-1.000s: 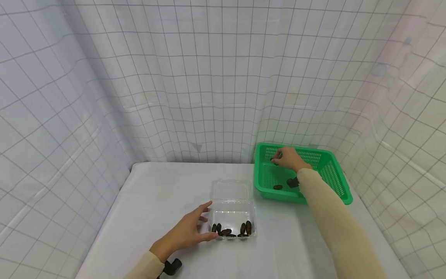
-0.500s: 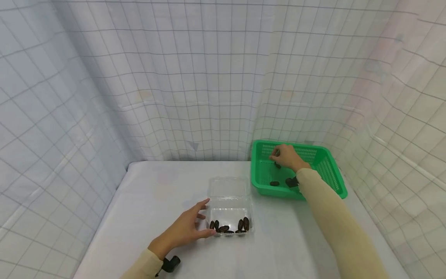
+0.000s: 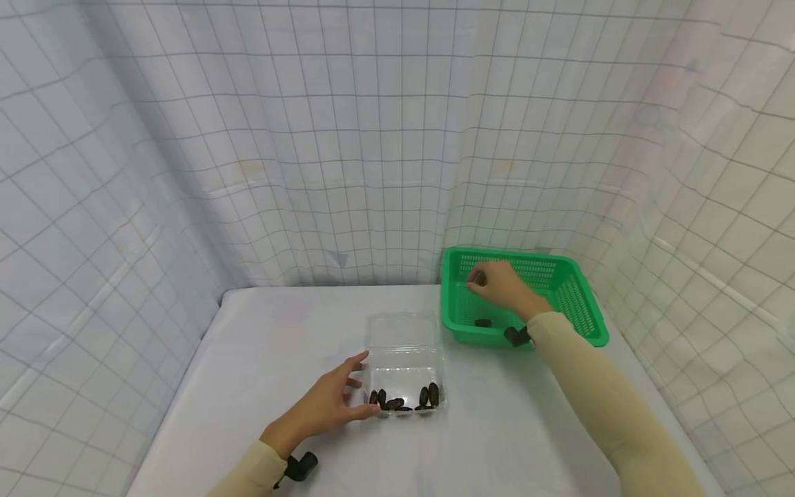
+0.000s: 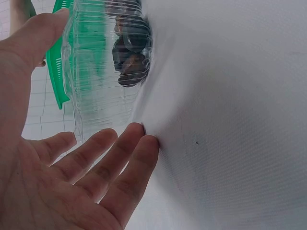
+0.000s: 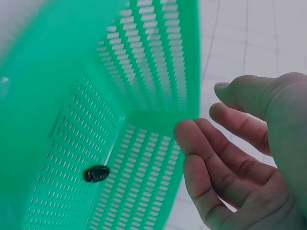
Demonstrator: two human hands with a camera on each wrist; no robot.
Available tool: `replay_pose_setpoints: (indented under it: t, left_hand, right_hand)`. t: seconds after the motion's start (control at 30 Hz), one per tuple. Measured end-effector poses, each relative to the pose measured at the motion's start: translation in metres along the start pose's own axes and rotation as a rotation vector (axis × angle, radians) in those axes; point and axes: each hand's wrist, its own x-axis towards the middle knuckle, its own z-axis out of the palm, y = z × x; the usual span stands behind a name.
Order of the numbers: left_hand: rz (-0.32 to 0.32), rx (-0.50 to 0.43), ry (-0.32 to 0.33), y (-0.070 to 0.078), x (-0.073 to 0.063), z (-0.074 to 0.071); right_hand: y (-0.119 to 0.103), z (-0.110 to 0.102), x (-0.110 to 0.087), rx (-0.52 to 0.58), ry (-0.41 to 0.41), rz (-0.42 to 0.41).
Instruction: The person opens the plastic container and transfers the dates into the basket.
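My left hand is beside a clear hinged plastic box, its thumb on the rim and its fingers spread along the left side. Several dark brown oval dates lie along the near edge inside, and glossy ones show through the wall in the left wrist view. Over the green basket is my right hand, fingers loosely bent. In the right wrist view no object shows between its thumb and fingers. One date lies near the basket's front; the right wrist view has a date on its floor.
The box's clear lid is folded back toward the far side. A white cloth covers the table. Gridded white curtains close in the back and both sides, with the basket near the back one.
My right hand has drawn back slightly from the basket's far wall, and its fingers have parted from the dark date there. The left hand stays at the box; the whole view shifts a little.
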Motion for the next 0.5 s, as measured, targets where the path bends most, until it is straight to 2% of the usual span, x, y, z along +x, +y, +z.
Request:
replay_pose_setpoints:
  t: [0.27, 0.5]
  left_hand:
    - [0.000, 0.006, -0.004, 0.001, 0.000, 0.000]
    - [-0.019, 0.017, 0.010, 0.001, 0.000, 0.003]
  right_hand:
    - [-0.031, 0.009, -0.014, -0.020, 0.006, -0.115]
    - [-0.052, 0.024, -0.027, 0.007, -0.047, -0.206]
